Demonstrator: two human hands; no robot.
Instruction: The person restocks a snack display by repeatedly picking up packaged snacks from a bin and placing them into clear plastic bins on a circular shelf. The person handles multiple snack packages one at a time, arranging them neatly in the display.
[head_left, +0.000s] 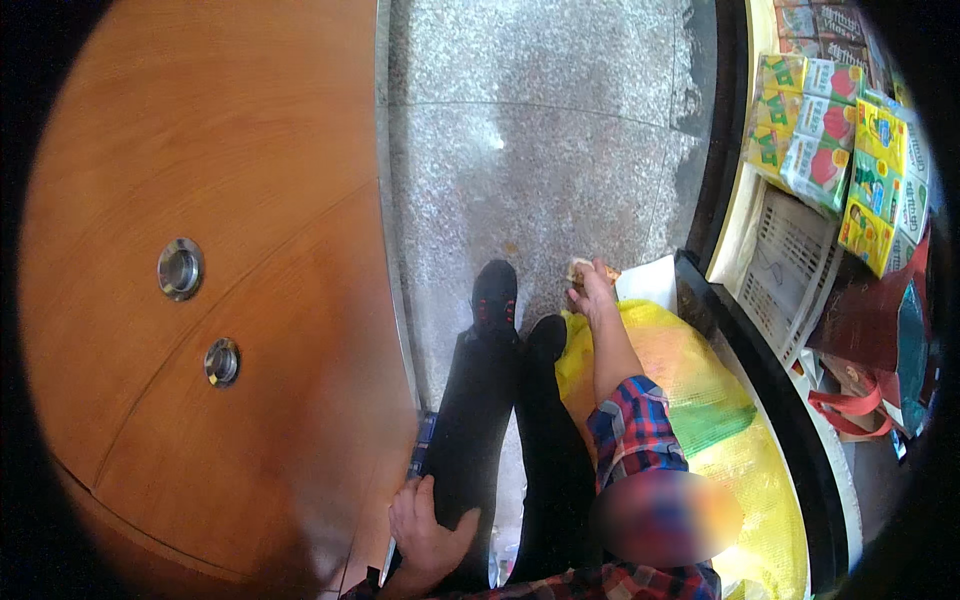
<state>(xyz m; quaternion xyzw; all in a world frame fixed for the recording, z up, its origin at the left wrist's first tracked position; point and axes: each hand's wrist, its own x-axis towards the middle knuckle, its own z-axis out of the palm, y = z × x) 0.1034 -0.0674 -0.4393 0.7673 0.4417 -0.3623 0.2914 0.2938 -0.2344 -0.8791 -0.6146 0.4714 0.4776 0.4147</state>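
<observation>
My right hand (592, 289) reaches forward and down over the near edge of a yellow woven sack (712, 397), its fingers closed on a small printed packet (579, 271). What the packet contains cannot be told. A piece of white card or paper (651, 282) lies just to the right of that hand. My left hand (430, 525) rests on my black-trousered thigh with its fingers spread and nothing in it. A small blue patterned item (422, 444) shows beside that leg, mostly hidden.
A wooden cabinet (285, 135) with two round metal fittings fills the left. Speckled stone floor (540, 172) lies ahead. Along the right run a black-edged frame (765, 367), stacked drink cartons (821, 124), a white plastic crate (784, 247) and a dark red bag (862, 322).
</observation>
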